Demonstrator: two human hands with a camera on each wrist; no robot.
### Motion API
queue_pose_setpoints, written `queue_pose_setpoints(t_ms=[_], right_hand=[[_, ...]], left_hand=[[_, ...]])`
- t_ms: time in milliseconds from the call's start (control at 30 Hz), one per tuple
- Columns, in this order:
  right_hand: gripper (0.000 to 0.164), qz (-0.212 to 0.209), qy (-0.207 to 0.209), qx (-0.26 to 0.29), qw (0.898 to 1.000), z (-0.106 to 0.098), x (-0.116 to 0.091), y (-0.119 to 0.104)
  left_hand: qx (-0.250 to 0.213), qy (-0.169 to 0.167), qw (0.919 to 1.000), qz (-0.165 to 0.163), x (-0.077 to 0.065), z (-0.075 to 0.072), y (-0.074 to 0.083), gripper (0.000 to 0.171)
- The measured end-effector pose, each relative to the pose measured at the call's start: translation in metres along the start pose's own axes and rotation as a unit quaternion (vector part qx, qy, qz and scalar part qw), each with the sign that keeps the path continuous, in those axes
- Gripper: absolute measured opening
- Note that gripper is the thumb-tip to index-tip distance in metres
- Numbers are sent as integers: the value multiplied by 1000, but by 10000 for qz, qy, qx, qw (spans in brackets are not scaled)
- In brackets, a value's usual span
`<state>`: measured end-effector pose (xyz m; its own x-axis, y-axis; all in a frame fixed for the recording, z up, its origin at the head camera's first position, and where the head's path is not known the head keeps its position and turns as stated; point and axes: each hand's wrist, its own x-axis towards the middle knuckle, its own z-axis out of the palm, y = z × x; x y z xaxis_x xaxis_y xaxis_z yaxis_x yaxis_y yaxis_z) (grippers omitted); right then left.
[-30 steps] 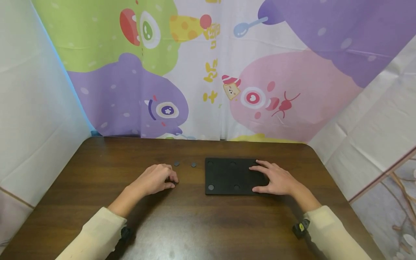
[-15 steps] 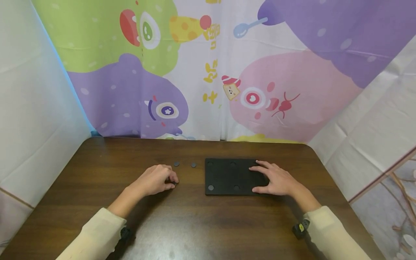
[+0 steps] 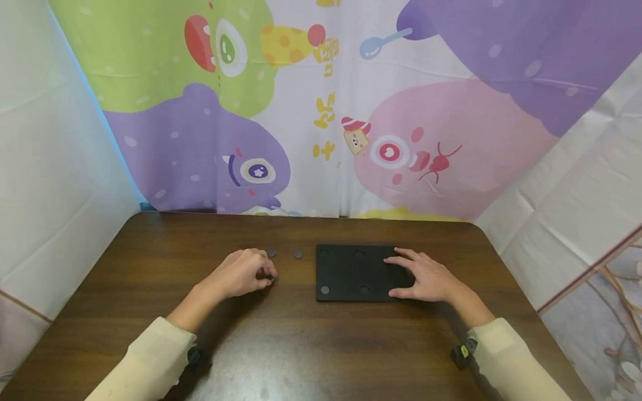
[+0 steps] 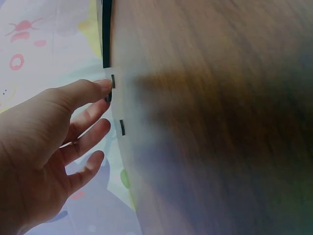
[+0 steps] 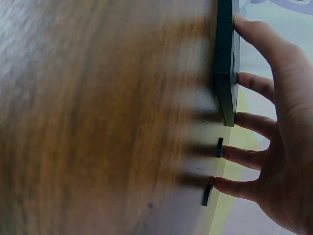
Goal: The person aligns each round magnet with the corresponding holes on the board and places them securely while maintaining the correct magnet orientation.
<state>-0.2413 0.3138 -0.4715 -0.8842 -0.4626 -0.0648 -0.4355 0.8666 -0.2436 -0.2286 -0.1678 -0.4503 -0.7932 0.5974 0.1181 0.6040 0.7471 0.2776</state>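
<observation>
My left hand (image 3: 246, 273) pinches a small dark disc (image 4: 108, 98) between thumb and index finger, its other fingers loosely bent. Two similar discs, the nearer disc (image 3: 272, 253) and the farther disc (image 3: 298, 255), lie on the table just beyond that hand. To the right is a flat black board (image 3: 346, 273) with round recesses; a grey disc (image 3: 325, 289) sits in the front left one. My right hand (image 3: 426, 277) rests with spread fingers on the board's right part, the thumb by its front edge. Its palm hides that end from the head view.
In the right wrist view two more dark pieces, an upper piece (image 5: 220, 147) and a lower piece (image 5: 207, 195), are beyond the board's end by the ring and little fingers. The brown wooden table (image 3: 311, 345) ends at a cartoon-printed curtain (image 3: 311, 184).
My left hand has risen slightly and shifted a little away from me, with the disc now showing at its fingertips. The right hand and board stay in place.
</observation>
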Motion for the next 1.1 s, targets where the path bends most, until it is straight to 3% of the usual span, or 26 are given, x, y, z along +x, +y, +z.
queue_pose_setpoints(t_ms=[567, 1100], right_hand=[[84, -9, 13, -3, 10000, 0, 0, 0], [84, -50, -4, -13, 10000, -2, 0, -3]], left_hand=[[181, 412, 9990, 17, 11, -2, 3, 14], [92, 397, 9992, 25, 20, 2, 10, 12]])
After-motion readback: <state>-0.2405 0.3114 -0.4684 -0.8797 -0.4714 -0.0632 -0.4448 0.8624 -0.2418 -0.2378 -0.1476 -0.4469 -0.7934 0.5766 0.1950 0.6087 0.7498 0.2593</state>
